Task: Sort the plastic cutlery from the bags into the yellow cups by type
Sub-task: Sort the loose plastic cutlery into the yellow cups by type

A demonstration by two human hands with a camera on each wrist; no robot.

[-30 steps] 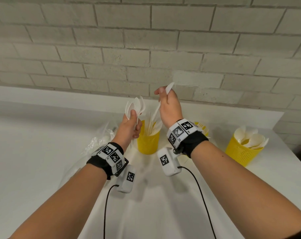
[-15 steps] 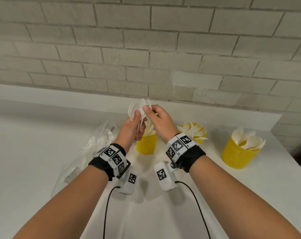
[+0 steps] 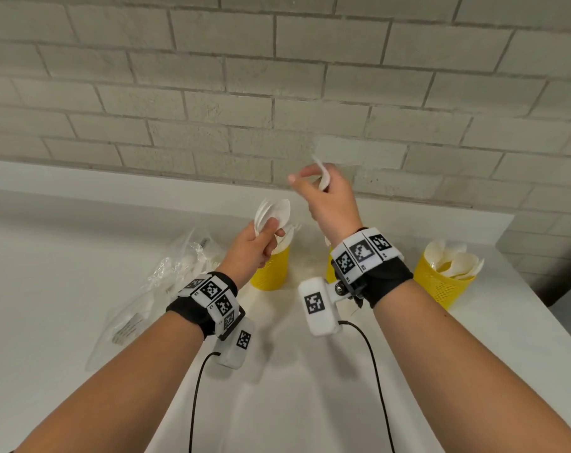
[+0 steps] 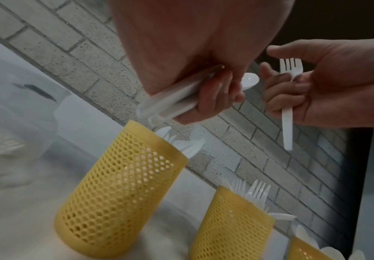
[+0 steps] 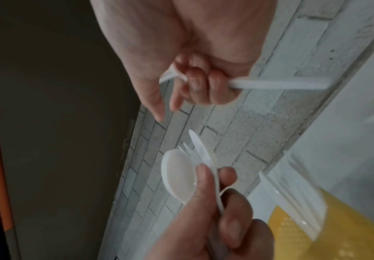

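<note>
Right hand (image 3: 329, 199) pinches a single white fork (image 4: 289, 91), fingers curled round its handle; tines up, handle hanging down, long axis near vertical. Landmark: the fork cup (image 4: 232, 227), middle of three yellow cups on the table (image 3: 294, 403). The fork is held above that cup and just to its left, so the likely drop is short, down and slightly right. Left hand (image 3: 254, 246) grips a mixed bundle of cutlery (image 3: 274, 214), spoon bowls up, above the knife cup (image 3: 271, 268) left of the fork cup. Spoon cup (image 3: 441, 282) stands well right. Bags (image 3: 166, 282) lie far left. Right hand nearer the fork cup.
</note>
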